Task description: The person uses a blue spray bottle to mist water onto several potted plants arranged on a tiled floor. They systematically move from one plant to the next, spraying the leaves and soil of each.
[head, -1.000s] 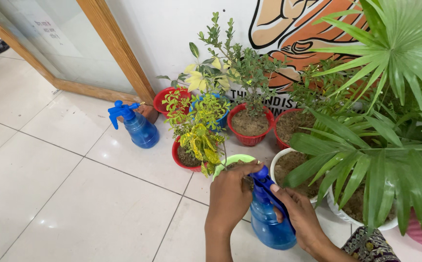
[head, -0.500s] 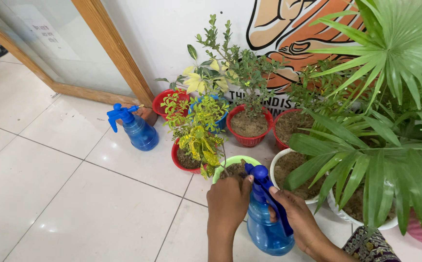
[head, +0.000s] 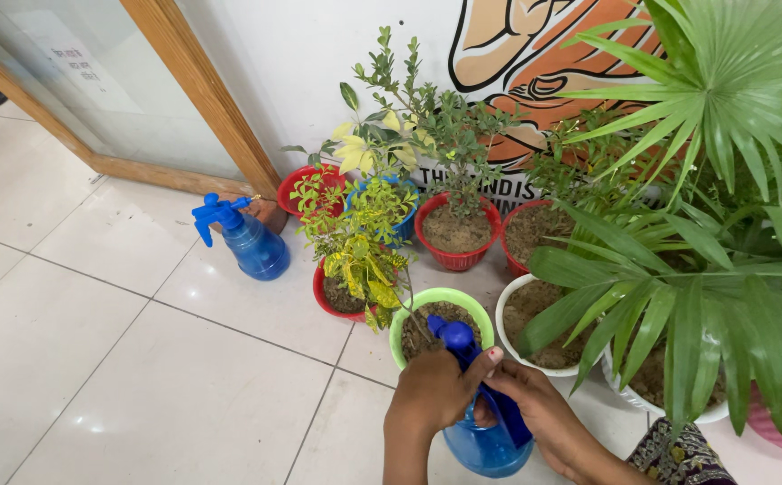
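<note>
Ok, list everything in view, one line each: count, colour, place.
held spray bottle: one, blue, bottom centre, in both hands
second spray bottle: one, blue, on floor by wooden door frame
green pot: one, light green, just ahead of the held bottle
red pots: at least four, among the plants by the wall
white pots: two, right, under palm leaves
floor tiles: white, left
left hand: on the held bottle's top
right hand: gripping its trigger side

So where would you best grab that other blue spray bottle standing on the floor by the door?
Probably at the narrow neck of the spray bottle, just under its pump head, coming from above. It stands upright with bare tile on its left, and the rounded body below looks wider and slippery.
</note>
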